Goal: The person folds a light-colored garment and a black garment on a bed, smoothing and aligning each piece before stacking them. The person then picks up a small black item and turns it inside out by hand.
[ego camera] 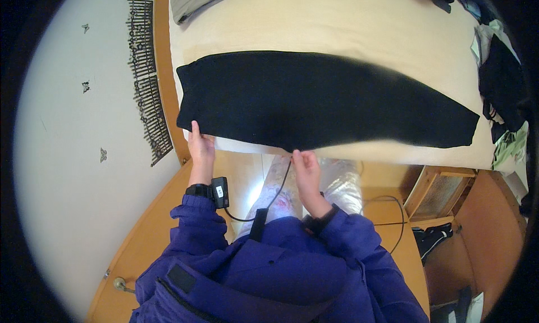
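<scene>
Black trousers [294, 95], folded lengthwise with one narrow end at the right, lie across a bed with a cream cover [320, 34]. My left hand [201, 142] grips their near edge close to the wide left end, thumb on top of the cloth. At the middle of the near edge, my right hand [306, 167] pinches a pointed corner of the black fabric between thumb and fingers. The underside of the trousers is hidden.
A grey folded cloth [202, 1] lies at the bed's far left. Rumpled clothes [503, 79] are heaped at the right end. An open wooden cabinet [484, 213] stands at the lower right. A black cable [282, 184] hangs between my arms.
</scene>
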A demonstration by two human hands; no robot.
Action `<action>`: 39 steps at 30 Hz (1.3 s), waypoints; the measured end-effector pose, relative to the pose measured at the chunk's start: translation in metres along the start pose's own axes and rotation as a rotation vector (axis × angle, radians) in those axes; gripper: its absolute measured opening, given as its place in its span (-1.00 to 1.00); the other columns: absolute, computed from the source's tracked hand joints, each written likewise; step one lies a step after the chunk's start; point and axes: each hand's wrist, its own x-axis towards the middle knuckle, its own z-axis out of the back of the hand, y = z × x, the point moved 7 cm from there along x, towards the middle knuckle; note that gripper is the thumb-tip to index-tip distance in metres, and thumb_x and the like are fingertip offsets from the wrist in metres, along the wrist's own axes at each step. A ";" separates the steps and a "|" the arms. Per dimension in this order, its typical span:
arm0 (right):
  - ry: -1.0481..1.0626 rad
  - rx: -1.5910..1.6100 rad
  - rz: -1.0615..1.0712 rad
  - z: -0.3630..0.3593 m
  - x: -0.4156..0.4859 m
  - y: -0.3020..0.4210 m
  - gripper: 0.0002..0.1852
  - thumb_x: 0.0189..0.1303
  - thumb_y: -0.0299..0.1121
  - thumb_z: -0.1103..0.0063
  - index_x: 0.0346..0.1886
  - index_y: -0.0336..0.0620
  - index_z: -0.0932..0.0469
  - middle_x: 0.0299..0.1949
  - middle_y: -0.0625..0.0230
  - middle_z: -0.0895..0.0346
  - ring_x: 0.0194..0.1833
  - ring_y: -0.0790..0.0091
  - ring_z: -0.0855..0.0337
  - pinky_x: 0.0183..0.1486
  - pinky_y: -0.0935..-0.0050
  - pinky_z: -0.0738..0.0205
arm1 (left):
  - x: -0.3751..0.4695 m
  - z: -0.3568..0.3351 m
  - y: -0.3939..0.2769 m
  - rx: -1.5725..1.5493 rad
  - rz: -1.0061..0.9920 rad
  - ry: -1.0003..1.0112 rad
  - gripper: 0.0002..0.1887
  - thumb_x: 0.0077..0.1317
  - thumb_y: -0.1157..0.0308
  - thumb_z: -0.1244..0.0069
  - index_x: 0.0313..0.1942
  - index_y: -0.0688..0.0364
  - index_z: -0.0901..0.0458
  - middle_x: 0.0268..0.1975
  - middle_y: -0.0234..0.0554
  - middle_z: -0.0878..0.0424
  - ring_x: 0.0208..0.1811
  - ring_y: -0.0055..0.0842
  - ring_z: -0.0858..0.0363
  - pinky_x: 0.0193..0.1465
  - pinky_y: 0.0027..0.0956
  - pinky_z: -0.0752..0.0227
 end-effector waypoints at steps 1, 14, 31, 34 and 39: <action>-0.002 0.039 0.061 0.002 0.001 0.004 -0.85 0.28 -0.32 -0.13 -0.30 -0.17 -0.41 -0.41 0.45 -0.47 -0.31 0.61 -0.47 -0.16 0.60 -0.35 | 0.001 0.001 0.000 -0.024 -0.005 0.025 -0.61 0.39 0.22 0.09 0.11 0.24 -0.34 0.11 -0.18 -0.50 0.10 -0.36 -0.49 0.19 -0.25 -0.36; 0.282 0.017 -0.153 -0.012 0.017 -0.019 -0.77 0.22 -0.33 -0.18 -0.10 -0.16 -0.47 -0.35 0.38 -0.57 -0.31 0.54 -0.54 -0.29 0.52 -0.37 | 0.007 0.000 0.009 -0.114 0.175 0.012 -0.53 0.32 0.18 -0.01 0.13 0.24 -0.39 0.16 -0.19 -0.47 0.13 -0.38 -0.47 0.27 -0.30 -0.28; 0.304 -0.163 -0.188 0.012 0.039 -0.022 -0.80 0.18 -0.52 -0.14 -0.13 -0.40 -0.53 -0.25 0.21 -0.63 -0.23 0.39 -0.67 -0.21 0.53 -0.52 | 0.055 0.047 -0.006 0.373 -0.032 -0.278 -0.49 0.15 0.37 -0.18 0.07 0.33 -0.41 -0.03 -0.05 -0.57 -0.09 -0.32 -0.58 0.02 -0.33 -0.44; 0.286 -0.225 -0.194 0.017 0.039 -0.022 -0.81 0.12 -0.58 -0.13 -0.18 -0.41 -0.58 -0.26 0.21 -0.64 -0.24 0.40 -0.66 -0.20 0.53 -0.52 | 0.064 0.029 -0.043 0.831 -0.290 -0.390 -0.44 0.08 0.44 -0.13 0.10 0.38 -0.37 0.09 0.04 -0.47 0.05 -0.24 -0.49 0.15 -0.31 -0.31; 0.329 -0.215 -0.217 0.029 0.044 -0.035 -0.82 0.11 -0.55 -0.14 -0.22 -0.30 -0.64 -0.26 0.30 -0.67 -0.30 0.55 -0.62 -0.21 0.60 -0.47 | 0.047 -0.092 -0.109 1.508 -1.217 -0.080 -0.53 0.00 0.44 -0.04 0.01 0.16 -0.52 0.08 0.04 -0.45 0.18 -0.15 -0.34 0.28 -0.13 -0.11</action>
